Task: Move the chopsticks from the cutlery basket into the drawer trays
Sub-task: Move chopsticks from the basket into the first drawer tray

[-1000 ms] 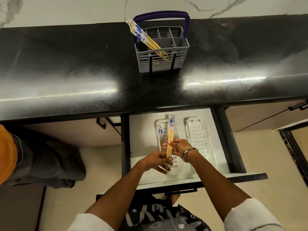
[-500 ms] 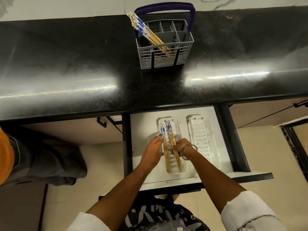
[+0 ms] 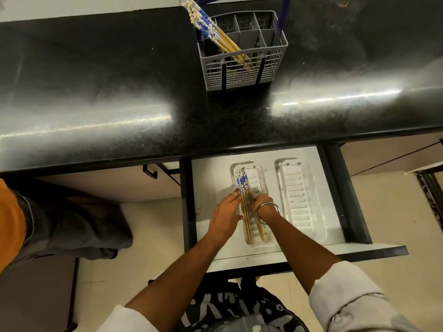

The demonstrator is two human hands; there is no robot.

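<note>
A grey cutlery basket (image 3: pixel 242 70) with a blue handle stands on the black counter, and several blue-patterned wooden chopsticks (image 3: pixel 211 29) lean out of its left compartment. In the open drawer (image 3: pixel 208 183) below lie two white slotted trays. Several chopsticks (image 3: pixel 245 212) lie lengthwise in the left tray (image 3: pixel 258 174). My left hand (image 3: pixel 225 213) rests flat against their left side, fingers extended. My right hand (image 3: pixel 262 202), with a metal bangle on its wrist, is curled over their right side. The right tray (image 3: pixel 299 202) holds nothing.
The black countertop (image 3: pixel 119 92) stretches wide on both sides of the basket. Another person in an orange top and grey trousers (image 3: pixel 60 216) stands at the left. The drawer's dark front edge (image 3: pixel 359 252) juts toward me. A closed cabinet front lies right of the drawer.
The bundle I held upright over the left tray has been laid down in it. The two groups of chopsticks now lie pushed together between my hands.
</note>
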